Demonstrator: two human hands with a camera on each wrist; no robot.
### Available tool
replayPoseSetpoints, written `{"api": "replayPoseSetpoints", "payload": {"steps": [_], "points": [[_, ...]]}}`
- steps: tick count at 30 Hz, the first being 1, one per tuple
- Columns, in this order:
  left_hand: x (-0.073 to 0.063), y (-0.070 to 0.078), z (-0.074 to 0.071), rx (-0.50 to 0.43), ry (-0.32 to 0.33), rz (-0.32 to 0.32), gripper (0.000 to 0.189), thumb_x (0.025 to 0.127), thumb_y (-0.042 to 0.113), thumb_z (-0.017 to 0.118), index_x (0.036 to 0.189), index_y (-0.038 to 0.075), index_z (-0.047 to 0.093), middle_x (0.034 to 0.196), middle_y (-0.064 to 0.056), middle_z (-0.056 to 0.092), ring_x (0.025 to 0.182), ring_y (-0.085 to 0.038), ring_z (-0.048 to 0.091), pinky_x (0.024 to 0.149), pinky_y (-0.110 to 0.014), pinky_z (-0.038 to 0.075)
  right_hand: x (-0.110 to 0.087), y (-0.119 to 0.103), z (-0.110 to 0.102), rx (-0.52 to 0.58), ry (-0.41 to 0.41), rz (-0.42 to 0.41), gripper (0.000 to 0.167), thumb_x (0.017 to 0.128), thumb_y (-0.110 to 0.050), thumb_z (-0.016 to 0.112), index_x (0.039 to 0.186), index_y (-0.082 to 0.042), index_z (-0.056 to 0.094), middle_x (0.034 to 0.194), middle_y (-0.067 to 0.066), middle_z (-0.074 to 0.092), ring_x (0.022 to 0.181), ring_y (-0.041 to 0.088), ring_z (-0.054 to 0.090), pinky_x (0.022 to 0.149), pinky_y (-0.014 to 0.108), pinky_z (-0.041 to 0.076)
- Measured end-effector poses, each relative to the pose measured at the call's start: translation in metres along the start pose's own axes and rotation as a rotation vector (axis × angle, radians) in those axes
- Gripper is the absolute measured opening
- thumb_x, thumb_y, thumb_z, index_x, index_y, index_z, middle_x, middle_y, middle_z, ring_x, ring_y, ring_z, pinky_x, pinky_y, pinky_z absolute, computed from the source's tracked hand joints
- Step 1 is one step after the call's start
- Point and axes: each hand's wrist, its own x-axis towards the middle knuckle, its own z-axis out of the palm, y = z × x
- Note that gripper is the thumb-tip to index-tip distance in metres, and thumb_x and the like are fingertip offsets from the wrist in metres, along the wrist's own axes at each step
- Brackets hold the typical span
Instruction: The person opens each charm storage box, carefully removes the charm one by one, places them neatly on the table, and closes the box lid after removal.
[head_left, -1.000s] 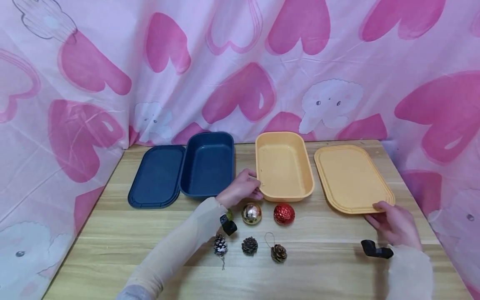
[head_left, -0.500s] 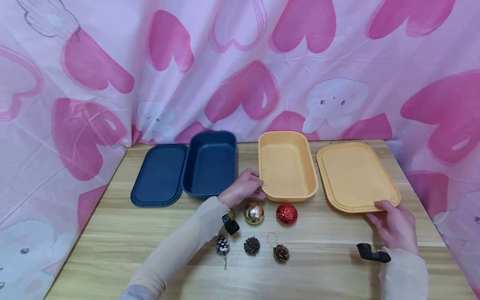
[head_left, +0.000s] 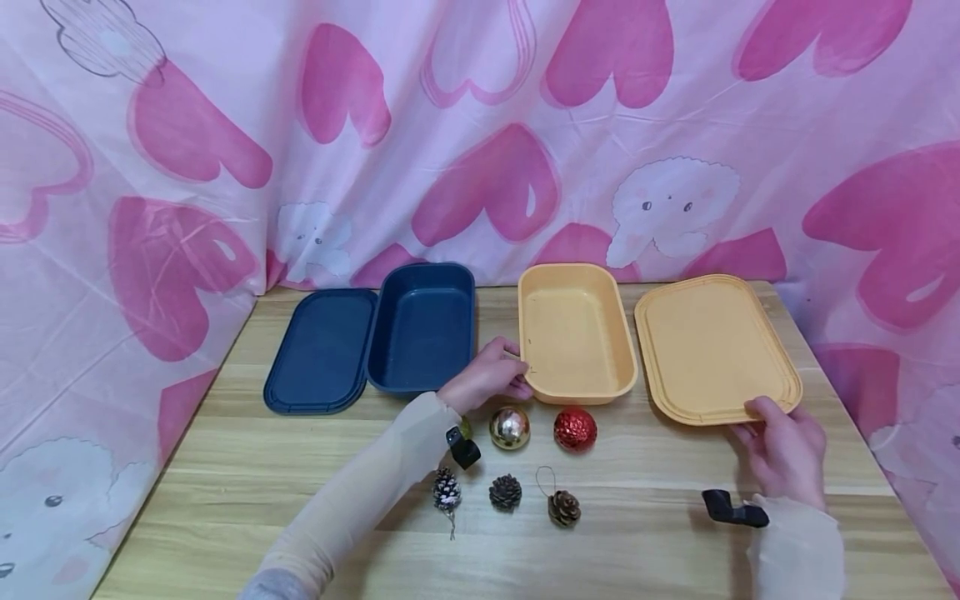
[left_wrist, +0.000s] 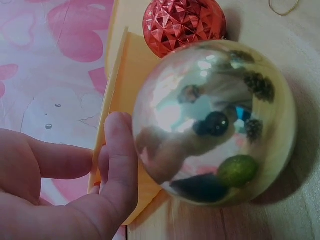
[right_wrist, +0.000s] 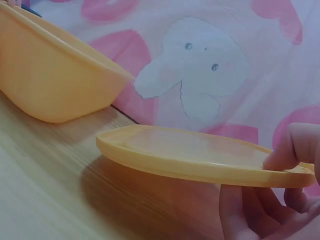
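Observation:
My left hand [head_left: 486, 377] pinches the near left rim of the yellow box [head_left: 577, 342], thumb on one side of the wall and fingers on the other, as the left wrist view shows. The yellow lid [head_left: 716, 350] is in my right hand [head_left: 787, 446], which grips its near right corner with the thumb on top and fingers beneath. In the right wrist view the lid [right_wrist: 200, 155] hangs above the table, over its own shadow. Just below my left hand lie a shiny gold ball [head_left: 510, 428] and, to its right, a red faceted ball [head_left: 575, 430].
A dark blue box [head_left: 422, 329] and its blue lid [head_left: 322, 350] stand at the left. A green ball [head_left: 466, 427] is partly hidden by the left wrist. Nearer lie a frosted pine cone [head_left: 447, 490], a brown cone [head_left: 506, 493] and a cone with a loop [head_left: 563, 508].
The far edge of the yellow lid has risen slightly in my right hand, and the right wrist has shifted a little left. My left hand keeps its hold on the yellow box.

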Motion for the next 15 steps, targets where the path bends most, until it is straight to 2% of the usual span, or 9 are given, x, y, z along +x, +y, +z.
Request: {"api": "replayPoseSetpoints", "payload": {"steps": [7,15], "points": [[-0.001,0.0,0.0,-0.007,-0.001,0.002,0.029,0.097,0.004,0.048,0.123,-0.005,0.038,0.078,-0.013,0.059,0.06,-0.017,0.064,0.066,-0.03,0.059,-0.004,0.003,0.015,-0.055,0.085,-0.077,0.024,0.084,0.017,0.054,0.095,-0.004,0.061,0.079,0.003,0.065,0.068,0.014,0.065,0.056,0.028,0.056],[0.0,-0.002,-0.001,-0.013,-0.002,0.007,0.028,0.096,0.004,0.049,0.121,-0.005,0.038,0.075,-0.012,0.06,0.058,-0.016,0.064,0.064,-0.029,0.059,-0.009,0.006,0.026,-0.101,0.111,-0.147,0.029,0.082,0.018,0.056,0.099,-0.004,0.064,0.089,0.001,0.061,0.071,0.013,0.063,0.06,0.027,0.057]]}}
